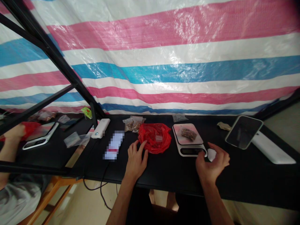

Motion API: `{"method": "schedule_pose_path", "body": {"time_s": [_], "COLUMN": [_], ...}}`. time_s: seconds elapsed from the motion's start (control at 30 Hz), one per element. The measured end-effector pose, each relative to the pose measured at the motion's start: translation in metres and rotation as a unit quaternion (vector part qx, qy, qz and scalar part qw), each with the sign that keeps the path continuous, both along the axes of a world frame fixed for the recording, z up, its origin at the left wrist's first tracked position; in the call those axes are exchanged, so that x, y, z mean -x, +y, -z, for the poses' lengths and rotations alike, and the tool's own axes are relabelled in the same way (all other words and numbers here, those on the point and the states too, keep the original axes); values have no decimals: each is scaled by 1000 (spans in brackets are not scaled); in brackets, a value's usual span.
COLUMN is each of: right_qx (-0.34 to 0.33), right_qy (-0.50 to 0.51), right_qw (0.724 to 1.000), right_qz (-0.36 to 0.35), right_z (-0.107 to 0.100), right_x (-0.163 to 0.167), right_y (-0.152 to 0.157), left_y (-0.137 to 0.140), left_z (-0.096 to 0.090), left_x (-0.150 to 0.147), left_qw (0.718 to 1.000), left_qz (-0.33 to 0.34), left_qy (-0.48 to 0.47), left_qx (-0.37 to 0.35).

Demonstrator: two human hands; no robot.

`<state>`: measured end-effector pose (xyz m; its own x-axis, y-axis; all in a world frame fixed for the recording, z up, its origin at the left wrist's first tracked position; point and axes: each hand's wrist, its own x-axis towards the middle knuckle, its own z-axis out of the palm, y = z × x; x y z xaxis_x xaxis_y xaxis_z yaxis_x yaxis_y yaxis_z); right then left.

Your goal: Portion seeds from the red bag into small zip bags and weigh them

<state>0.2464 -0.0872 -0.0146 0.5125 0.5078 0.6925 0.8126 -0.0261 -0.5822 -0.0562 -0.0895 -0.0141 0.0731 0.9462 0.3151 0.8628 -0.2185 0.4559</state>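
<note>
My left hand [137, 159] rests on the black tabletop with its fingers spread, the fingertips at the near left edge of a crumpled red plastic bag [165, 145]. Something small and clear lies inside that bag. To its right is a white digital kitchen scale [177, 137], carrying a small clear bag of brown dried material [188, 133]. My right hand [212, 165] is at the scale's front right corner, thumb on the dark display panel and fingers apart from it. Between thumb and fingers shows a small white object [212, 154]; whether the hand touches it I cannot tell.
Filled zip bags [134, 123] lie behind the red bag, an empty one [180, 117] behind the scale. A phone [114, 145] and a white device [101, 128] are left; another phone [244, 132] leans on a white block [274, 148]. Beyond a black frame works another person's hand [14, 132].
</note>
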Motion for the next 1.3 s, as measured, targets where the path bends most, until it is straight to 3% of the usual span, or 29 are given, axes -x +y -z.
{"method": "schedule_pose_path", "body": {"time_s": [0.3,0.6,0.73,0.87,1.0,1.17,1.3], "right_qx": [-6,-38,31,142,234,256,256], "right_qy": [7,44,-27,-135,-156,-113,-115], "right_qw": [1000,998,994,964,934,918,917], "right_qz": [16,-18,-97,-181,-220,-281,-283], "right_z": [-1,-3,-12,-24,-28,-24,-18], "right_x": [-2,-3,-3,-11,-28,-36,-35], "right_y": [-7,-7,5,44,84,99,96], "left_y": [0,-3,-3,-3,-3,-4,-3], "left_z": [4,-3,-5,-6,-5,-7,-6], "left_x": [3,3,4,4,4,3,3], "left_qw": [1000,999,998,996,997,997,997], "left_qz": [12,49,64,75,69,68,64], "left_qy": [-4,-18,-30,-38,-44,-40,-35], "left_qx": [-3,-6,-1,-3,-7,-12,-19]}}
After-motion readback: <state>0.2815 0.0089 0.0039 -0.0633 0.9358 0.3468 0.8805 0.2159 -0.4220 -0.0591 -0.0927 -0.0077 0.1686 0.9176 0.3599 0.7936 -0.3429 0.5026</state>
